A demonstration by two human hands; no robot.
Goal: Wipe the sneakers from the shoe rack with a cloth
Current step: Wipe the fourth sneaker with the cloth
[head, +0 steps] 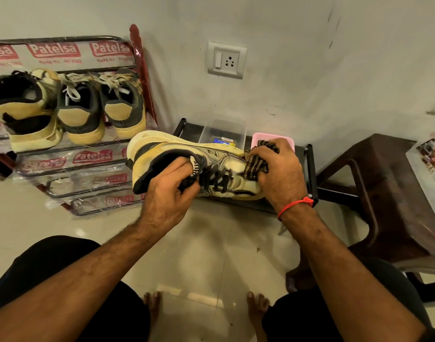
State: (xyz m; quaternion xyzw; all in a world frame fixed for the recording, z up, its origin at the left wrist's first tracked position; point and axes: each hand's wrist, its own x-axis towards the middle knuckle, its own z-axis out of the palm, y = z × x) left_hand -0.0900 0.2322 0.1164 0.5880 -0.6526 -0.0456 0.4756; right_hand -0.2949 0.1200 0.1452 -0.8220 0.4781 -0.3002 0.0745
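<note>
A cream and black sneaker (162, 150) is held in the air in front of me, heel to the left, toe to the right. My left hand (169, 191) grips it at the collar and tongue, fingers curled inside the opening. My right hand (281, 174) holds a brown checked cloth (254, 166) bunched against the toe of the sneaker. Three more sneakers (80, 112) stand heels toward me on the shoe rack (88, 191) at the left.
A low black stand (310, 164) behind the sneaker carries a clear plastic box (223, 130) and a pink basket (259, 138). A brown plastic stool (389, 183) is at the right. A wall socket (226, 60) is above. My bare feet rest on the tiled floor below.
</note>
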